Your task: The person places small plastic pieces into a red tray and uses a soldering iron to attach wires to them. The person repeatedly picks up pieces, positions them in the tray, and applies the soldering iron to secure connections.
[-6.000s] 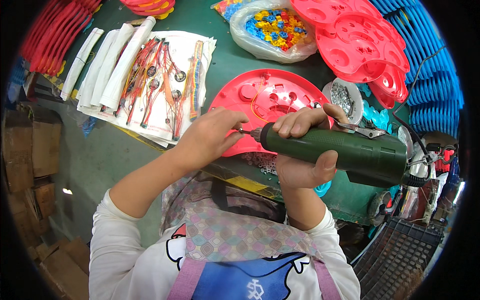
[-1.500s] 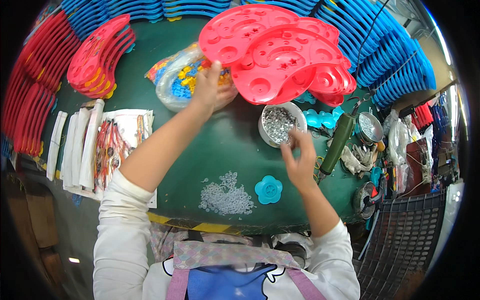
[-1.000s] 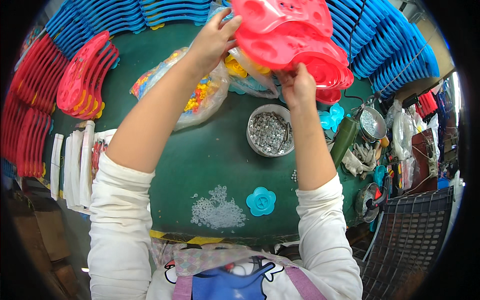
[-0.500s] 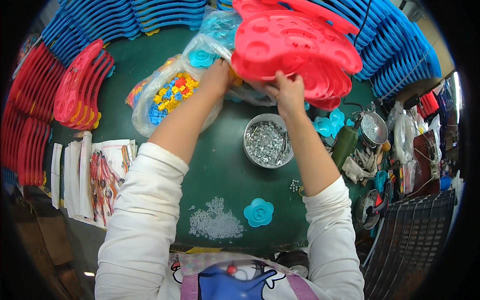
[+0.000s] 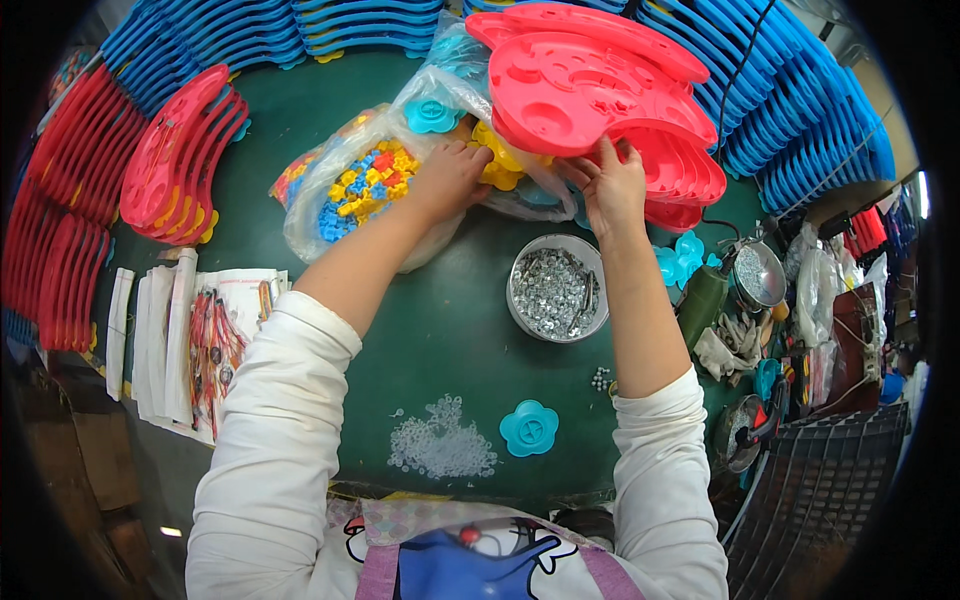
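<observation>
My left hand (image 5: 452,182) reaches to the far middle of the table. Its fingers are curled against a yellow flower-shaped plastic piece (image 5: 502,165), their tips partly hidden. Beside it, a clear plastic bag (image 5: 300,225) holds small blue, yellow and red plastic parts (image 5: 370,185). A turquoise flower-shaped piece (image 5: 433,115) lies at the bag's upper end. My right hand (image 5: 612,190) is open at the near edge of a stack of red moulded plastic panels (image 5: 545,110), thumb and fingers apart, fingertips close against the edge.
A round tin of metal screws (image 5: 556,290) stands mid-table. Nearer lie a heap of small clear rings (image 5: 440,440) and a turquoise flower piece (image 5: 529,428). Wires (image 5: 212,345) lie left; a green power tool (image 5: 703,300) lies right. Blue panels (image 5: 800,120) line the back.
My left hand has drawn back and right, exposing the yellow piece. My right hand's fingers have spread along the red panel's edge. The whole view has shifted slightly.
</observation>
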The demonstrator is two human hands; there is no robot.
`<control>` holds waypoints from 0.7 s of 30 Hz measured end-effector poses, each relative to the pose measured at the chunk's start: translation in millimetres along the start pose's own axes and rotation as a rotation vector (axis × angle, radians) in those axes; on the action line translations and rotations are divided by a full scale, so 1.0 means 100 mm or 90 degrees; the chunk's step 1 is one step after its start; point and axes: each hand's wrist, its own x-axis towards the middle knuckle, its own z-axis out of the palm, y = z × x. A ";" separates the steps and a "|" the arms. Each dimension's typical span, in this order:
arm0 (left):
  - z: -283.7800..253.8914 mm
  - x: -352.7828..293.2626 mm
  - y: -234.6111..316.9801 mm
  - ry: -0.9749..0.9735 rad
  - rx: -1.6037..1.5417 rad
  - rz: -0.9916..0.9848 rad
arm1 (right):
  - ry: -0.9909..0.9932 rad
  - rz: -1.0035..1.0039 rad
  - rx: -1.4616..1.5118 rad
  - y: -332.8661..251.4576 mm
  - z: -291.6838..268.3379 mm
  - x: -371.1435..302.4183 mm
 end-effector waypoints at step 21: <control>-1.35 -3.05 0.71 0.213 0.034 0.091 | -0.132 -0.806 -1.068 -0.46 -0.71 0.17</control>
